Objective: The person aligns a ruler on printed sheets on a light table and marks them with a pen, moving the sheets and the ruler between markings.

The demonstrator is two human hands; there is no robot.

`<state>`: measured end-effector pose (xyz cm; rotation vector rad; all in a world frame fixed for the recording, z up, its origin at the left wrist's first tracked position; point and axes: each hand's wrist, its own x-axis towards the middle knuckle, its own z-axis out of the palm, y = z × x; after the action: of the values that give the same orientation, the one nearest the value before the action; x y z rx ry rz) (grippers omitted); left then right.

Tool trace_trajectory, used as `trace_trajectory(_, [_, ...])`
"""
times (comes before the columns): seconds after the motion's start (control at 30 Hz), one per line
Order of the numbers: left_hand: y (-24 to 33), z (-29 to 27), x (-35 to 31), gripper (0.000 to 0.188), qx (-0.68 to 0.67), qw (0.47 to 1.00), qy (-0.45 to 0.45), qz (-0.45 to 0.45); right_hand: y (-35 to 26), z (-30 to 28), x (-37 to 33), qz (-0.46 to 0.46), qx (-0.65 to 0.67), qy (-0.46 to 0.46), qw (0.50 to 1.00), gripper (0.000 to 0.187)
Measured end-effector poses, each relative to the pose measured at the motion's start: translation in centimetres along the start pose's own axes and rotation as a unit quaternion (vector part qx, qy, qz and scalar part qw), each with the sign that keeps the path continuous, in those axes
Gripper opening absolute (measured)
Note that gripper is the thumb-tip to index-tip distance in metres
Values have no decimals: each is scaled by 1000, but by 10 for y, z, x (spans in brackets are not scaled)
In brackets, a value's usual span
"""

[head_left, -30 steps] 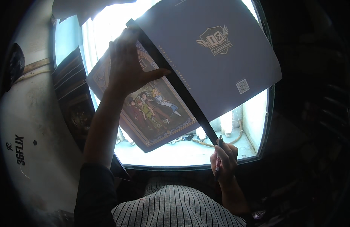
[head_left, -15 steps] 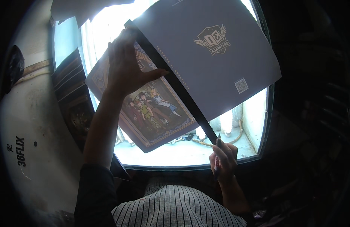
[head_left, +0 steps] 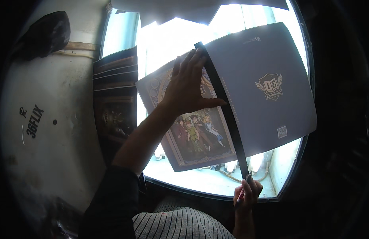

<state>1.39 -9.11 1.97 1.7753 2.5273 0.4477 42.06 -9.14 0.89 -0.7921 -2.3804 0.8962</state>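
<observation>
A large printed cover sheet (head_left: pixel 268 51) lies tilted on a brightly lit light table (head_left: pixel 208 194). Its left half carries a framed picture of several cartoon figures, and its right half is plain with a crest and a code square. Along the middle runs a narrow dark straight strip (head_left: pixel 229 111), like a ruler. My left hand (head_left: pixel 183 91) rests with fingers stretched on the sheet and the strip's upper part, its thumb across the strip. At the strip's lower end my right hand (head_left: pixel 253 192) is closed around a pen (head_left: pixel 241 195), point upward by the strip.
Several dark printed sheets (head_left: pixel 114 107) overlap at the left edge of the light table. Grey paper with a jagged edge (head_left: pixel 176 10) covers its far side. Lamps and a cable (head_left: pixel 268 171) show through the glass. A dark object (head_left: pixel 49 32) sits on the pale surface at far left.
The whole view has shifted, so table, sheet and hands appear farther right and lower, turned slightly clockwise. Both hands keep their places along the strip, the pen still in my right hand.
</observation>
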Motion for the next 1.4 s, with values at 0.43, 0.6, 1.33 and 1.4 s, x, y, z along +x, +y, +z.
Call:
trace_trajectory(0.43, [3,2,3,129,-18,1000,-11,-16,-1,-3,-2,22,-19,-20,999,36])
trace_trajectory(0.6, [3,3,2,130,-15,1000,-9,-19,-1,-3,-1,15,-33,-13,999,37])
trace_trajectory(1.33, [34,-28,20,122,-28,991,-110,-75,1,2,4,0,-4,6,1000,51])
trace_trajectory(1.4, [29,-17,19,126,-10,997,-71,-18,4,-1,-2,21,-10,-1,1000,47])
